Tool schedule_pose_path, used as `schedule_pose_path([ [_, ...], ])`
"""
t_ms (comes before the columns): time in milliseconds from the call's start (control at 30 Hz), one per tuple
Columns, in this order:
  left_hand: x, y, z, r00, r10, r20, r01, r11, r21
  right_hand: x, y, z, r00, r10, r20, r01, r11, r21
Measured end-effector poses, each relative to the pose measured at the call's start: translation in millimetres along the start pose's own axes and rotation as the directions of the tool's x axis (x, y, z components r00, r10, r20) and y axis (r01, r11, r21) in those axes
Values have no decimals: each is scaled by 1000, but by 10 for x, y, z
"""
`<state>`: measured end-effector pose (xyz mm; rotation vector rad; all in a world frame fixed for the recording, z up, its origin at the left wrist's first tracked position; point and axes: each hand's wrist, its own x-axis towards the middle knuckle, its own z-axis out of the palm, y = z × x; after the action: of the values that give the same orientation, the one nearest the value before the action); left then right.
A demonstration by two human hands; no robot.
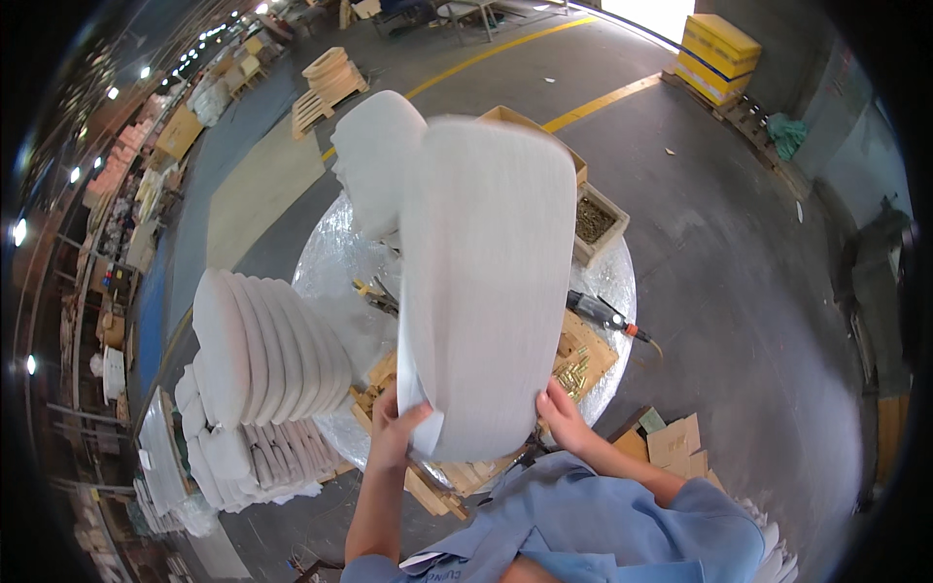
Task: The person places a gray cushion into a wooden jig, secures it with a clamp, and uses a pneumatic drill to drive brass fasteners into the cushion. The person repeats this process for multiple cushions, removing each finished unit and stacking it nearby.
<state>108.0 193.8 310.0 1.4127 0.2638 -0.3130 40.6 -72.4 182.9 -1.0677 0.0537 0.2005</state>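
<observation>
I hold a large pale grey panel (491, 262), fabric-like and curved at its corners, upright before me over a round table. My left hand (397, 428) grips its lower left edge, where a flap or second layer shows beside the thumb. At the lower right edge, my right hand (562, 413) closes on the same panel, thumb forward. Behind the panel stand similar pale pieces (379, 160). Small brass-coloured fittings (573, 374) lie on a wooden board near my right hand. The panel hides the middle of the table.
Plastic film wraps the round tabletop (316, 257). A corded power tool (601, 311) lies at its right, below a wooden box (601, 223) of small hardware. Stacked pale padded panels (262, 350) rise at the left. Cardboard pieces (675, 442) sit lower right; a yellow box (719, 58) stands farther off.
</observation>
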Motion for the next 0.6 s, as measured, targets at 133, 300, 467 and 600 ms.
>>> schedule_pose_path([
  [133,715,258,136,980,143,-141,-161,979,-128,1117,-1129,337,922,-383,-60,377,922,-90],
  [300,2105,1004,251,948,287,-139,-317,895,-315,2731,-2063,632,893,-447,-47,427,875,-228],
  [467,3142,1007,59,862,377,-339,-344,926,156,4146,-1563,518,908,-375,-188,201,783,-589],
  [600,3130,918,116,805,440,-398,-390,898,206,4053,-1405,323,965,-251,-81,248,967,-51],
])
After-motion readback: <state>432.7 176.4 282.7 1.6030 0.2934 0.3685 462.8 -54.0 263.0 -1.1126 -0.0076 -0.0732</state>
